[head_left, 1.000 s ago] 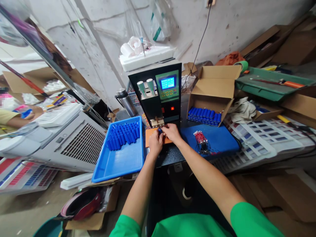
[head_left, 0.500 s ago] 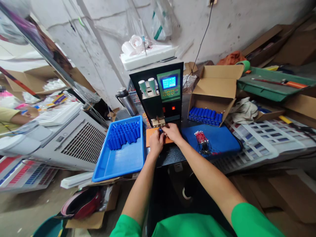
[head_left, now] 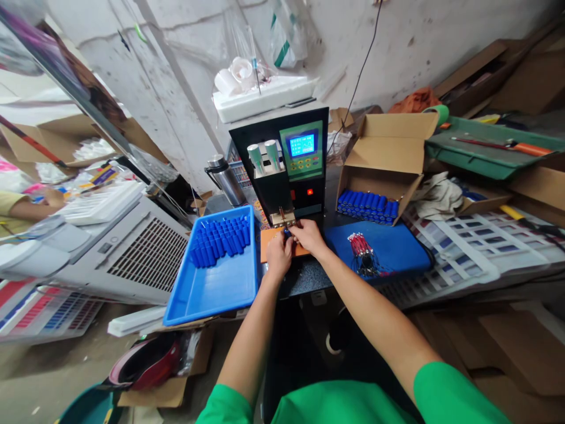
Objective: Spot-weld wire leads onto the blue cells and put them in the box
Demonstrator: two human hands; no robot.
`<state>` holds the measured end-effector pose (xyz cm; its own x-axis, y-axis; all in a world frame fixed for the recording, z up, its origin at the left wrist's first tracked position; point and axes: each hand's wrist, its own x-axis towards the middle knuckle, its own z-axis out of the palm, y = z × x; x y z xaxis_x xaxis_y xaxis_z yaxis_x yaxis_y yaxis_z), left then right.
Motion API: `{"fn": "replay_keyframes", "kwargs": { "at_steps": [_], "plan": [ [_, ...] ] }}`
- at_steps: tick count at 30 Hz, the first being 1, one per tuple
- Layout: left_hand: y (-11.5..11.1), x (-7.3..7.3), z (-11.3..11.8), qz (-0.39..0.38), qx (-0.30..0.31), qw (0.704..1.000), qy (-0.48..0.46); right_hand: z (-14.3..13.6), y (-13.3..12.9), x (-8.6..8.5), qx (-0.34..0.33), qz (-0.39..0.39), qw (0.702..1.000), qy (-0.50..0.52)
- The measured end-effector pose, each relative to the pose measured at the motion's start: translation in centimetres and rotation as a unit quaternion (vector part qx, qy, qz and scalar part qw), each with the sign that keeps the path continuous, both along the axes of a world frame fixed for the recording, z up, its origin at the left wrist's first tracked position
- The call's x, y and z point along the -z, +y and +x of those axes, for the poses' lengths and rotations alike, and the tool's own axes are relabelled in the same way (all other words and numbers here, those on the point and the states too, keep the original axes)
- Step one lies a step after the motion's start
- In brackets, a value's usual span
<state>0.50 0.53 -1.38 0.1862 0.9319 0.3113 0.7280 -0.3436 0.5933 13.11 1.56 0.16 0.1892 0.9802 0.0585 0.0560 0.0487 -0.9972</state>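
Note:
A black machine [head_left: 278, 165] with a lit blue display stands on the dark table. Below its metal tips, over an orange plate [head_left: 301, 249], my left hand [head_left: 279, 252] and my right hand [head_left: 308, 235] meet around a small blue cylinder [head_left: 287, 234], mostly hidden by the fingers. Both hands are closed on it. Left of them, a blue tray [head_left: 212, 297] holds many upright blue cylinders [head_left: 220, 240]. To the right, red and black wires [head_left: 362, 253] lie on a blue pad [head_left: 397, 247].
An open cardboard box [head_left: 388, 141] of blue cylinders is behind the pad. A metal flask [head_left: 226, 181] stands behind the tray. A green tray [head_left: 494, 147] sits at the right. At the far left, a person's arm [head_left: 30, 207] shows.
The view has shifted very slightly. Both hands remain at the same spot under the machine's tips, and the pattern on its display differs a little.

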Motion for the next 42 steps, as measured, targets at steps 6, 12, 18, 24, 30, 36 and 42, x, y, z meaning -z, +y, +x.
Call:
{"fn": "replay_keyframes", "kwargs": {
  "at_steps": [6, 12, 18, 24, 30, 36, 42],
  "plan": [
    [0.1, 0.2, -0.1, -0.006, 0.015, 0.999, -0.037, 0.1, -0.1, -0.1, -0.01, 0.002, 1.0, 0.026],
    [0.2, 0.1, -0.1, -0.017, 0.03, 0.997, -0.075, 0.1, -1.0, 0.0, -0.02, -0.022, 0.998, 0.052],
    [0.0, 0.0, -0.5, -0.005, 0.067, 0.993, -0.093, 1.6, -4.2, -0.8, 0.081, 0.117, 0.968, -0.207],
    [-0.7, 0.1, -0.4, 0.043, 0.118, 0.99, -0.058, 3.1, -6.4, -2.5, 0.061, 0.253, 0.858, -0.444],
    [-1.0, -0.9, 1.3, 0.092, 0.172, 0.981, -0.012, 3.8, -6.7, -3.0, -0.015, 0.207, 0.834, -0.511],
    [0.2, -0.9, 1.5, 0.146, 0.149, 0.978, -0.018, 9.4, -6.6, -2.5, 0.107, 0.178, 0.864, -0.459],
    [0.9, 0.1, 0.7, 0.177, 0.109, 0.977, 0.045, 19.5, -5.9, -1.2, 0.318, 0.1, 0.821, -0.464]
  ]
}}
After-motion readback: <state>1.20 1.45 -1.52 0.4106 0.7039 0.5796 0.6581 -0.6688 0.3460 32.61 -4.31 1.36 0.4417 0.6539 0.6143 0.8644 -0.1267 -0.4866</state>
